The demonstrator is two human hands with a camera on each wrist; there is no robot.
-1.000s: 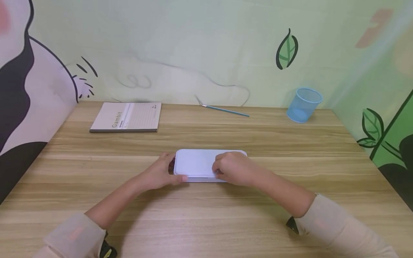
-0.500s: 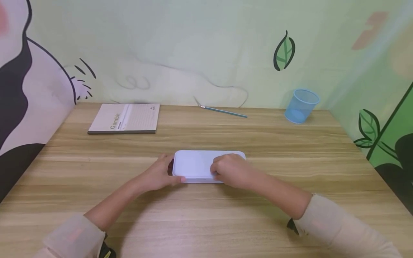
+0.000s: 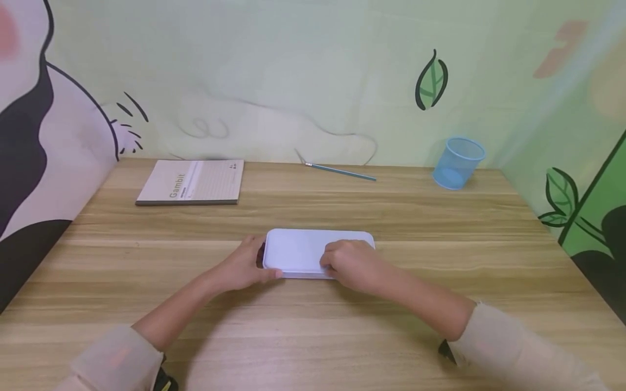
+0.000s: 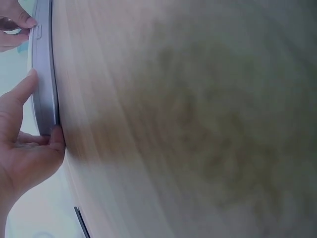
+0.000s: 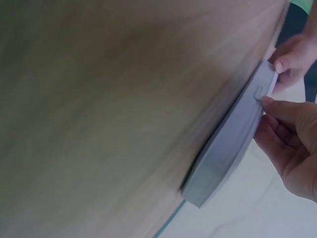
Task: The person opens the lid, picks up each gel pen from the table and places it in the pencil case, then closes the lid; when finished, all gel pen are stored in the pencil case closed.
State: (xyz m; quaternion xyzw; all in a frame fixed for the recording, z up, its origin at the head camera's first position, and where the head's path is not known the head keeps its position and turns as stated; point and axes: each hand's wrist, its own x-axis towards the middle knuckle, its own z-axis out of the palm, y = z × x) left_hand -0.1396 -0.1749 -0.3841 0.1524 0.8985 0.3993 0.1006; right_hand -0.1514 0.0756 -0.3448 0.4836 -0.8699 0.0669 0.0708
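Head view shows a flat white case [image 3: 303, 251] lying lid-up near the middle of the wooden bench [image 3: 313, 326], long side toward the person. The left hand [image 3: 244, 265] grips its left end: the thumb curls along the near edge and the other fingers wrap round the far corner, where they are partly hidden behind the case. The right hand [image 3: 354, 263] covers the right half of the lid, so that end of the case is hidden; its fingers curl down over the near edge, about where the latch sits. Left wrist view is blurred across the bench, but the case [image 4: 43, 74] shows edge-on at the frame's left border, with the left hand [image 4: 22, 148] cut off by the frame, its thumb tip against the case corner and a straight finger lying along the lid. At the top corner the right hand's fingertips [image 4: 20, 22] pinch the small latch tab. Right wrist view shows the case [image 5: 233, 144] edge-on, flat on the bench; the right hand [image 5: 292, 144] is cut by the frame, one fingertip on the latch notch. Whether the lid has lifted at all cannot be told. Far back lie a notebook [image 3: 192, 182], a pencil [image 3: 340, 171] and a blue mesh cup [image 3: 457, 162] tipped toward the wall.
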